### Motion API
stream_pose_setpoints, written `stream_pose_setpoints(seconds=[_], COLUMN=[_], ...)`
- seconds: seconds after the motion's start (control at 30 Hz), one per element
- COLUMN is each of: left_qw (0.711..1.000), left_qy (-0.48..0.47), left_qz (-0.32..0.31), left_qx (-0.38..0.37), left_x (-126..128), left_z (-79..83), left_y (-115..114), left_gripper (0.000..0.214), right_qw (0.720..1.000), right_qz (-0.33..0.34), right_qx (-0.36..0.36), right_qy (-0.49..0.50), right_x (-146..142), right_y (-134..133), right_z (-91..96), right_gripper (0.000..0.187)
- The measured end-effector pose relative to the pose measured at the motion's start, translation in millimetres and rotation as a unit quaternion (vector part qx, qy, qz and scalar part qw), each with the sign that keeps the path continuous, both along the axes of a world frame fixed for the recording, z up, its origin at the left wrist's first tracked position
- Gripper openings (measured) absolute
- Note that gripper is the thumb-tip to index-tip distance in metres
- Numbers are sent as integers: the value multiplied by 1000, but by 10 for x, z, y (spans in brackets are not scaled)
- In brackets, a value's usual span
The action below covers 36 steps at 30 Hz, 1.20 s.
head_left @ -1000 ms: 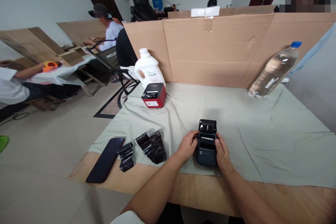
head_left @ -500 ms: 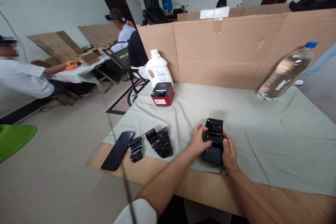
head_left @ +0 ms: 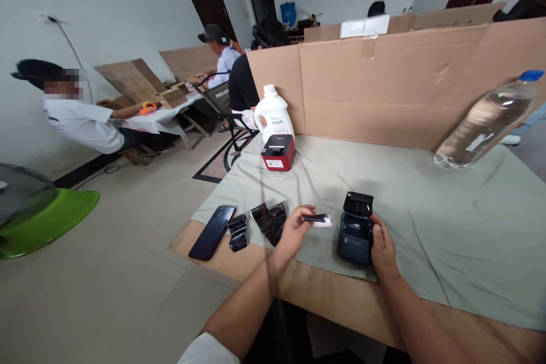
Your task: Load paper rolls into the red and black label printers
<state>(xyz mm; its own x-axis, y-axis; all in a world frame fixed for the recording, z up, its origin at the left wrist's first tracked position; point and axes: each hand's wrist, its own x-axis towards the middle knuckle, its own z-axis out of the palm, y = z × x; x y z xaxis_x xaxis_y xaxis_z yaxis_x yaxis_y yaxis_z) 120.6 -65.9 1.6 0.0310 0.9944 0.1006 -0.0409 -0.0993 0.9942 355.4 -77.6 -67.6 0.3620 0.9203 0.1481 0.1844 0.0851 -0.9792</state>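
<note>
A dark portable printer [head_left: 355,242] rests on the cloth with its black lid [head_left: 358,203] flipped up and its inner compartment exposed. Along its right side lies my right hand [head_left: 384,244], fingers curled against the casing and holding it. My left hand [head_left: 297,226] is closed, pinching a small black roll [head_left: 315,218] with a white part showing at its end and underside. The roll hangs over the cloth, left of the printer and apart from it. Crinkled black strips [head_left: 268,222] lie just behind and left of my left hand, with another crinkled strip [head_left: 238,233] farther left.
A phone [head_left: 213,233] lies near the table's left edge. Farther back stand a red-and-black printer [head_left: 278,153] and a white jug [head_left: 273,114]. A large clear bottle [head_left: 486,122] leans at the right against the cardboard partition [head_left: 384,91]. Other people sit beyond.
My left hand has lifted the black roll out of the printer and moved left with it. My right hand stays at the printer's side. The camera view has shifted left.
</note>
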Motion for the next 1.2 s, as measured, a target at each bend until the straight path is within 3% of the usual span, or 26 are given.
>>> stream_pose_setpoints(seconds=[0.2,0.27,0.37,0.5,0.63,0.7,0.77,0.9,1.0,1.1,1.2], left_qw=[966,938,883,859,886,887,855,747,696,678,695], left_qy=[178,293,450,491,437,444,506,663,718,734,719], left_qz=[180,179,116,120,127,113,100,52,23,21,29], left_qx=[45,52,56,86,85,64,54,20,3,17,14], left_x=[-1209,-1478,-1672,-1624,-1397,-1263,-1132,-912,-794,-723,-702], left_z=[-180,-234,-277,-221,-65,7,50,31,-32,-81,-85], left_y=[-223,-330,-466,-490,-335,-210,-66,191,285,310,310], left_gripper=[10,14,25,31,30,27,26,41,44,38,36], right_qw=[1000,1000,1000,1000,1000,1000,1000,999,999,1000,1000], right_qz=[-11,-15,-17,-16,-15,-13,-13,-13,-10,-9,-7], right_qx=[1,1,-1,-1,-2,-2,1,9,12,12,10], right_qy=[-11,-18,-19,-16,-21,-23,-23,-28,-28,-23,-19], right_x=[-6,-10,-15,-18,-15,-15,-15,-11,-6,-3,-1], right_y=[19,27,29,23,23,25,27,30,35,43,47], right_z=[-39,-48,-47,-39,-39,-40,-42,-53,-67,-76,-81], right_gripper=[55,56,58,56,55,55,53,50,50,53,54])
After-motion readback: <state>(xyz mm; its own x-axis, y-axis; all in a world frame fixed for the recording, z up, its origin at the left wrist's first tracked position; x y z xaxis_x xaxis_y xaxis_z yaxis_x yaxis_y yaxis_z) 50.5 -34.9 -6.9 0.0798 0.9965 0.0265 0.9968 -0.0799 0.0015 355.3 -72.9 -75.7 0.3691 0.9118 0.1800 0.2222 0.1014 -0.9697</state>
